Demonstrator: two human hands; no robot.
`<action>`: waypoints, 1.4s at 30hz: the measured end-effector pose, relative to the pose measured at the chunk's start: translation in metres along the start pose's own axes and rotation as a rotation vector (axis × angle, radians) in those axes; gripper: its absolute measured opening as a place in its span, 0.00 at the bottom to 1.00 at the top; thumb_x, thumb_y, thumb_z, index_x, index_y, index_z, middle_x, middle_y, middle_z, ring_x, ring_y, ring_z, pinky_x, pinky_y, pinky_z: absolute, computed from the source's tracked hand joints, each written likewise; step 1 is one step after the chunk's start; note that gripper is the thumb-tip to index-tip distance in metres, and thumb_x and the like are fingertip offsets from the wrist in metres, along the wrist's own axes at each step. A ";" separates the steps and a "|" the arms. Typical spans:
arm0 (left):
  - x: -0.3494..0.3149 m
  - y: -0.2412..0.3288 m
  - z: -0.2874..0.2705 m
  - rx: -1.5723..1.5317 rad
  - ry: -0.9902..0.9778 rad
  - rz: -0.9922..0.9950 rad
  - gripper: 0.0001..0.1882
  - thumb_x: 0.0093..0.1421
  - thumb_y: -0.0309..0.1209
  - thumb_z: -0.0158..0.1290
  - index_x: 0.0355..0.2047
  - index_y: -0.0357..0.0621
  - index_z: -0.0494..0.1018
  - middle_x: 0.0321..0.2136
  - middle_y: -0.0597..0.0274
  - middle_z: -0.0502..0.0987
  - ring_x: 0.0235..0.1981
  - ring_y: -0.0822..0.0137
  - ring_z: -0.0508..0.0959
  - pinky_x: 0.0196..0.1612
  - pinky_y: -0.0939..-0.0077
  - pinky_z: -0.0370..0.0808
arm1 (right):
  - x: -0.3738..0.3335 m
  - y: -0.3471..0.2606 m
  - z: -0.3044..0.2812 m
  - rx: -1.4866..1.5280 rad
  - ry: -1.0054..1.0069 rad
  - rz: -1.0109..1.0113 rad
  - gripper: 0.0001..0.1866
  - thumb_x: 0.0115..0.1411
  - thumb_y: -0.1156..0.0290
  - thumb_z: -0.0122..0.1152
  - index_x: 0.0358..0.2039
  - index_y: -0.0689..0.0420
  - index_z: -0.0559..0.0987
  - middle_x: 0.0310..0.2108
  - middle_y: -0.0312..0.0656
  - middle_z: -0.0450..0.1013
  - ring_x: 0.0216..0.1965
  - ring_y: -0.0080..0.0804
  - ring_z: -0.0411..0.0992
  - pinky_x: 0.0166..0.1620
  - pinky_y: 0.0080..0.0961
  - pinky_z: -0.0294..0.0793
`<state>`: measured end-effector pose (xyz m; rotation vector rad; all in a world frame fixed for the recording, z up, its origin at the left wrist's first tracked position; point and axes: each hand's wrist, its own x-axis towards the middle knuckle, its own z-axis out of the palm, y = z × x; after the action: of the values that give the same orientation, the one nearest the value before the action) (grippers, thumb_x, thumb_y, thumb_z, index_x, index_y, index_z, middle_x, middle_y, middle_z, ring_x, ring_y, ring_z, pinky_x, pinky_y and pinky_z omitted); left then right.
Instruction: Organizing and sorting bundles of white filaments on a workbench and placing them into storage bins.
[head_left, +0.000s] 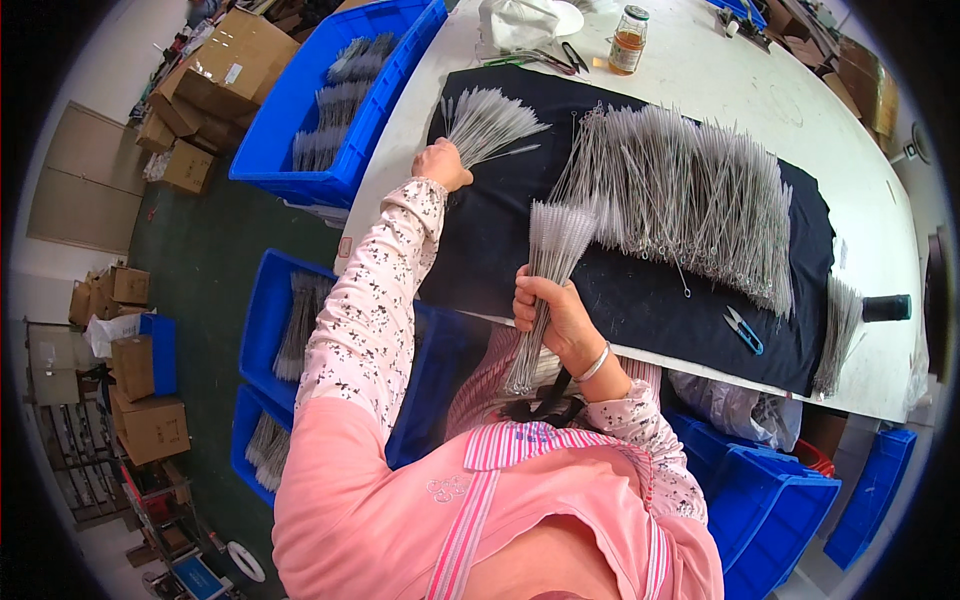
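My right hand [548, 308] is closed round the wire stems of an upright bundle of straw brushes [560, 240], whose pale bristle heads fan out above the fist. At the table's left side my left hand [443, 165] grips a second bundle of straw brushes [490, 122], bristles pointing away from me. Between and beyond them, a broad pile of loose brushes [690, 190] covers much of the dark cloth [480, 270], with looped wire ends showing along its near edge. Blue-handled thread snips [744, 331] lie on the cloth to the right of my right hand.
The white table [760, 90] carries a glass jar [628, 40], scissors [573, 57], a dark cylinder [886, 308] and another brush bundle [838, 335]. Blue crates [345, 160] with brushes stand along the left. More blue crates [765, 490] sit at lower right. Cardboard boxes [235, 65] are stacked far left.
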<state>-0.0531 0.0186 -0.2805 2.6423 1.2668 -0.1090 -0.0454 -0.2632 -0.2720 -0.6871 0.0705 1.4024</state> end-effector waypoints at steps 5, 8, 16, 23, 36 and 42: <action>0.013 0.001 -0.011 -0.062 -0.075 -0.070 0.29 0.37 0.37 0.62 0.37 0.27 0.70 0.43 0.40 0.73 0.46 0.50 0.74 0.49 0.66 0.70 | 0.001 0.003 -0.002 -0.050 0.021 0.020 0.07 0.54 0.76 0.56 0.33 0.57 0.69 0.18 0.32 0.61 0.16 0.21 0.60 0.19 0.20 0.61; 0.037 -0.048 -0.008 -0.334 -0.190 0.063 0.18 0.39 0.34 0.60 0.26 0.29 0.75 0.33 0.47 0.76 0.37 0.54 0.76 0.41 0.69 0.71 | 0.000 0.005 0.001 -0.058 0.020 0.039 0.07 0.53 0.76 0.56 0.33 0.57 0.69 0.18 0.33 0.61 0.16 0.22 0.61 0.19 0.20 0.61; 0.028 -0.063 -0.018 -1.310 -0.589 -0.150 0.08 0.44 0.26 0.59 0.26 0.35 0.77 0.20 0.57 0.77 0.22 0.66 0.76 0.29 0.78 0.73 | -0.002 0.002 -0.005 -0.054 0.041 0.026 0.07 0.53 0.76 0.57 0.33 0.57 0.69 0.18 0.33 0.62 0.16 0.22 0.61 0.19 0.21 0.61; 0.042 -0.036 -0.001 -0.504 -0.086 -0.160 0.18 0.39 0.29 0.61 0.32 0.31 0.75 0.25 0.49 0.79 0.25 0.62 0.80 0.34 0.72 0.76 | 0.002 0.010 -0.003 -0.046 0.048 0.042 0.07 0.53 0.76 0.57 0.33 0.56 0.69 0.17 0.32 0.62 0.16 0.22 0.61 0.19 0.21 0.61; 0.040 -0.028 -0.016 -0.071 -0.058 -0.145 0.23 0.37 0.32 0.61 0.36 0.32 0.75 0.34 0.48 0.79 0.38 0.56 0.79 0.47 0.70 0.73 | -0.004 0.012 -0.008 -0.063 0.063 0.015 0.07 0.52 0.76 0.59 0.31 0.57 0.70 0.17 0.33 0.63 0.15 0.22 0.62 0.18 0.22 0.62; 0.036 -0.016 -0.033 -0.204 -0.199 -0.204 0.22 0.40 0.35 0.62 0.36 0.37 0.76 0.39 0.48 0.77 0.46 0.54 0.76 0.50 0.66 0.70 | -0.001 0.018 -0.009 -0.094 0.061 0.004 0.08 0.51 0.76 0.59 0.31 0.57 0.70 0.17 0.33 0.63 0.15 0.22 0.62 0.18 0.21 0.62</action>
<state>-0.0438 0.0626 -0.2567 2.2660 1.3937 -0.2528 -0.0590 -0.2678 -0.2860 -0.8080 0.0536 1.3951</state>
